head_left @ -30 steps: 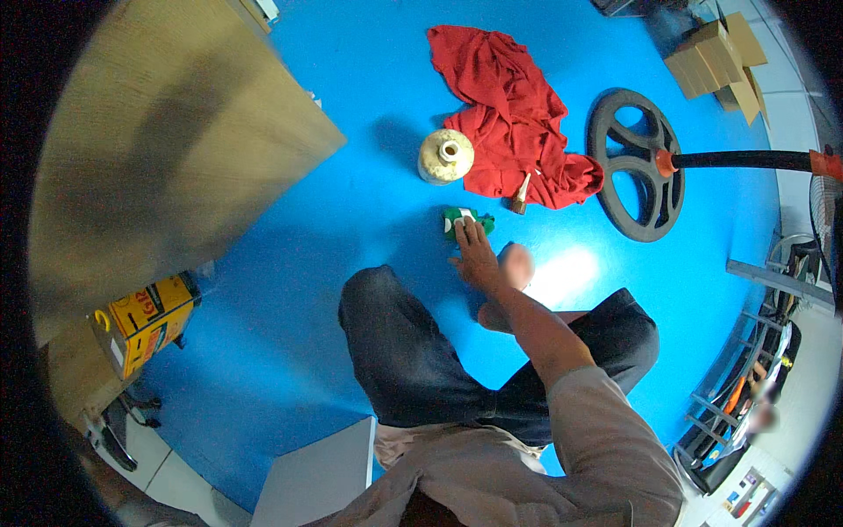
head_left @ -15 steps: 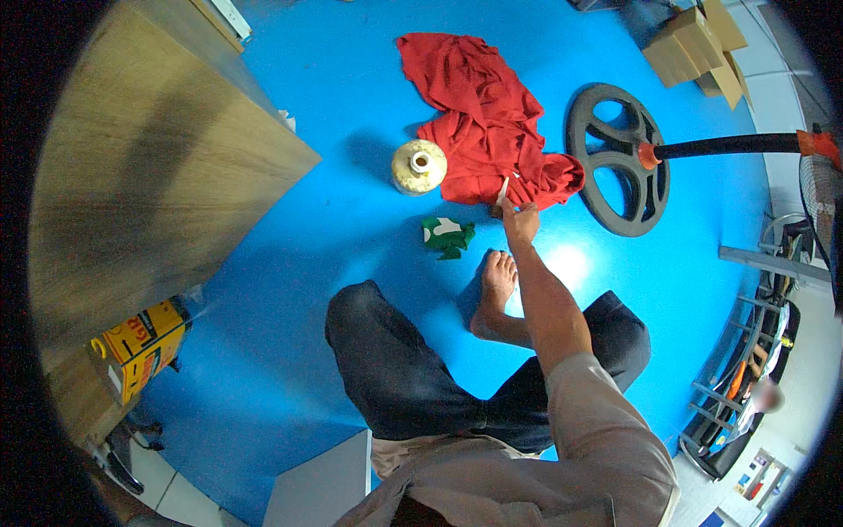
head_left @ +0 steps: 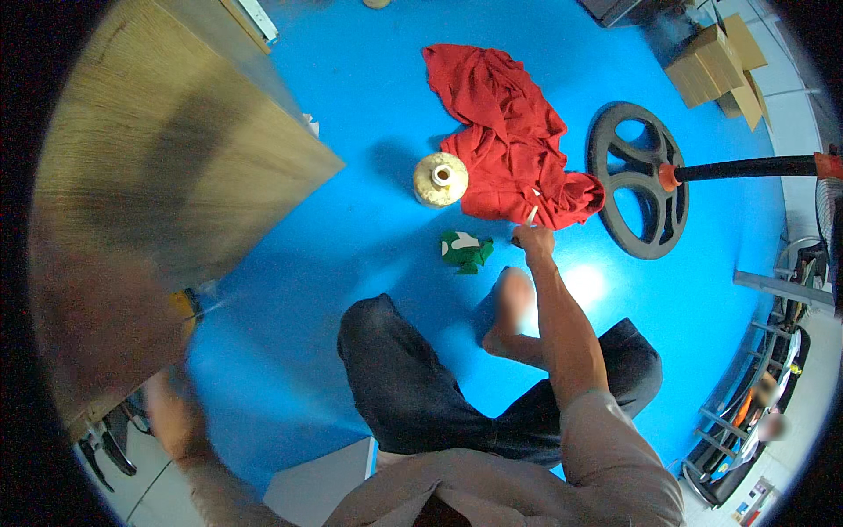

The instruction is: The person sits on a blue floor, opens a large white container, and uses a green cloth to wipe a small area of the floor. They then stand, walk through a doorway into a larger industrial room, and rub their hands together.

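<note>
My right hand (head_left: 536,240) is closed at the lower edge of a crumpled red cloth (head_left: 505,132). A small thing with a slim pale tip (head_left: 532,213) sticks out of its fingers over the cloth; its kind is unclear. To the left of that hand lies a crumpled green-and-white piece (head_left: 466,250). A cream, round-shouldered bottle with an uncapped neck (head_left: 441,180) stands against the cloth. At the far left my left hand (head_left: 173,417) is smeared by motion. Beyond it a brown blur covers most of the yellow box; I cannot make out what it is.
A wooden cabinet (head_left: 193,149) fills the left side. Right of the cloth stands a round dark fan base (head_left: 639,180) with a black pole. Cardboard boxes (head_left: 707,66) sit at the far right. My bare foot (head_left: 514,303) rests on the blue floor (head_left: 290,325).
My left hand has come into view at the far left, near the yellow box. The view has shifted a little; my right hand stays at the cloth's edge.
</note>
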{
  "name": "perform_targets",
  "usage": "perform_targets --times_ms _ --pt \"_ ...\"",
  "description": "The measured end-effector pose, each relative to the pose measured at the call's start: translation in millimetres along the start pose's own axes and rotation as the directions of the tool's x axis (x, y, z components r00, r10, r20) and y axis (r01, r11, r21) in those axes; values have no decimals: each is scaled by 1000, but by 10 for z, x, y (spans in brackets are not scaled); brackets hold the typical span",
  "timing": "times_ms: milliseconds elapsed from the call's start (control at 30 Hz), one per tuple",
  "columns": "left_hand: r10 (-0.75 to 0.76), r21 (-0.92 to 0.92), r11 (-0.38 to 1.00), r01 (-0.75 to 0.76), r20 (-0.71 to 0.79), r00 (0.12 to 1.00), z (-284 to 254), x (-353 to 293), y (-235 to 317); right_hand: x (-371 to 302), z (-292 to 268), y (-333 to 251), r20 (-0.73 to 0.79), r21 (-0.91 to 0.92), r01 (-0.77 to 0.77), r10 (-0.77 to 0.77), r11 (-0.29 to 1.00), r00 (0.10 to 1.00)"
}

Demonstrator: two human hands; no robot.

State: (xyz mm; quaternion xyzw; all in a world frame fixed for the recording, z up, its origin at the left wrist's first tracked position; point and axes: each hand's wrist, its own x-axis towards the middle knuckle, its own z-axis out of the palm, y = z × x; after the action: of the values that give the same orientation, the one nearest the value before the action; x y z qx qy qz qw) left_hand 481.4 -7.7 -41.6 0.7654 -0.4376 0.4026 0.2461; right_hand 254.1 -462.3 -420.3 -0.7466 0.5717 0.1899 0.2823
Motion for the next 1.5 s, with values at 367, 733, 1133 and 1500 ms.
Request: perform_targets --times_ms 367,733,1133,1500 --pt "-385 -284 693 663 632 673 2417 -2062 919 -1300 -678 -1347 -144 867 433 -709 246 690" --pt "-448 -246 623 743 666 596 2834 -1921 952 -1293 -602 -1875 -127 187 967 -972 173 199" --pt "-506 -261 611 747 598 622 2901 -1903 1038 -1252 -566 -1966 -3 60 988 -990 141 142" --pt "-512 -260 630 732 570 643 2900 -1901 1036 -1295 -389 -1939 -121 -4 996 -989 90 89"
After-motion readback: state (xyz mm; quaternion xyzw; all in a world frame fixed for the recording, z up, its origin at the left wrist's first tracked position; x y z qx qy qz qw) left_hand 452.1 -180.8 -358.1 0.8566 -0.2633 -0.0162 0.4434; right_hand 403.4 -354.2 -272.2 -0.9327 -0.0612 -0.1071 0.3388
